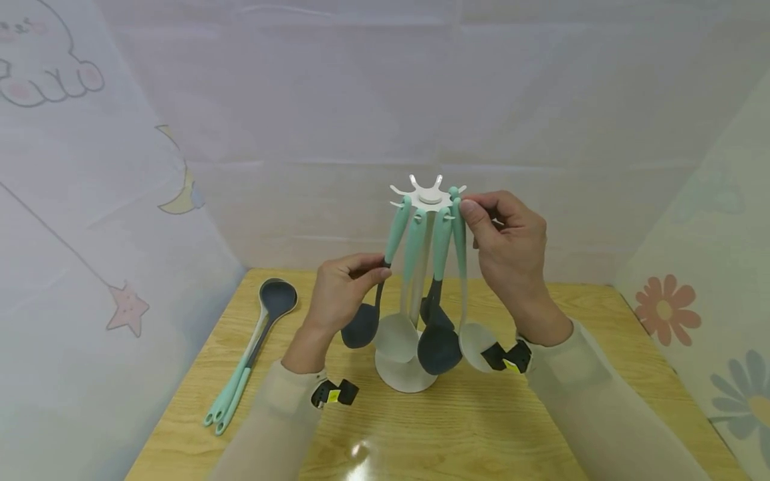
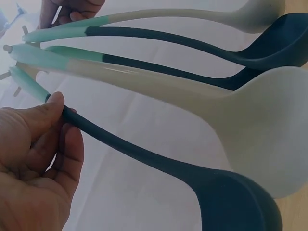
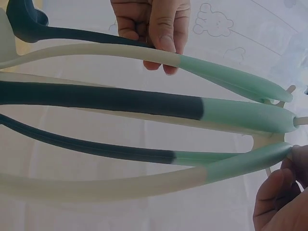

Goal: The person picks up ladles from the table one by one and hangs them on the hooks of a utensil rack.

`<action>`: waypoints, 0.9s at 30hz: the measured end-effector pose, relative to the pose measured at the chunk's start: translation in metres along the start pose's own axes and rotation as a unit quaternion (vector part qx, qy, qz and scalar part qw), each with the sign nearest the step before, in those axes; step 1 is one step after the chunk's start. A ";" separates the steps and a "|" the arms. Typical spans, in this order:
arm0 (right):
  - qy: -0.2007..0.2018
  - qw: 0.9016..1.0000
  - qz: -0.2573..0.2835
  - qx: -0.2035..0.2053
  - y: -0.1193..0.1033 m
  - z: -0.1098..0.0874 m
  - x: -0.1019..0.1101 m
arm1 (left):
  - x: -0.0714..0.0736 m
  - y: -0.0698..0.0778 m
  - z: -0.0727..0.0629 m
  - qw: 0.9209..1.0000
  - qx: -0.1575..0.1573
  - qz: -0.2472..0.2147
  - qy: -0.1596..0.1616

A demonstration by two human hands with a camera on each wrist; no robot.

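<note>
A white rotating-style utensil rack (image 1: 430,196) with hooks around its top stands on a round white base (image 1: 406,379). Several ladles with mint-green handles hang from it. At its left side, my left hand (image 1: 339,294) pinches a dark ladle (image 1: 359,327) between thumb and fingers, just below the green part of the handle. On the right, my right hand (image 1: 511,240) pinches the top end of a white ladle's handle (image 3: 250,163), right at the hook. Between the hands hang another white ladle (image 1: 397,337) and a dark ladle (image 1: 439,351), with one more dark ladle (image 1: 442,317) partly hidden behind.
On the table's left lie a dark ladle (image 1: 279,298) and a white one (image 1: 262,314), stacked together with green handles toward me. The wooden table (image 1: 493,434) meets cloth-covered walls behind and at both sides.
</note>
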State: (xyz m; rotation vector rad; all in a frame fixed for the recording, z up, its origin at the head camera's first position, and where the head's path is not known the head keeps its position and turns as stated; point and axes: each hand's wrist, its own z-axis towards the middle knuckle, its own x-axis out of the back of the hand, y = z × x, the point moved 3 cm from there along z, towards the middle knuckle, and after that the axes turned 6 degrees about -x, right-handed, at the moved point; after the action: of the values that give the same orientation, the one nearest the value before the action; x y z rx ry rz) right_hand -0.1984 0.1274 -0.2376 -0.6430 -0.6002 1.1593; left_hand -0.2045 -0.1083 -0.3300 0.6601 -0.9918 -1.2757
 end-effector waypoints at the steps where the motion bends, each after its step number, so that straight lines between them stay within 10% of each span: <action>1: 0.000 1.000 0.000 -0.001 0.000 0.000 0.000 | 0.000 0.000 0.000 1.000 -0.003 0.011 -0.001; 10: -0.002 1.000 0.010 -0.006 0.000 0.001 -0.003 | 0.002 0.006 0.005 0.982 -0.103 0.158 0.024; 27: -0.003 1.000 -0.013 -0.012 0.001 0.001 0.000 | 0.002 0.004 0.005 0.994 -0.026 0.101 -0.032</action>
State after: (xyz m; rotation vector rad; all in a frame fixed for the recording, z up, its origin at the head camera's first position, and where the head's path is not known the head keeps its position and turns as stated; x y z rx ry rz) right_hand -0.1998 0.1275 -0.2375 -0.6503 -0.6259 1.1324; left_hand -0.2069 -0.1086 -0.3242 0.4683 -1.0473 -1.1473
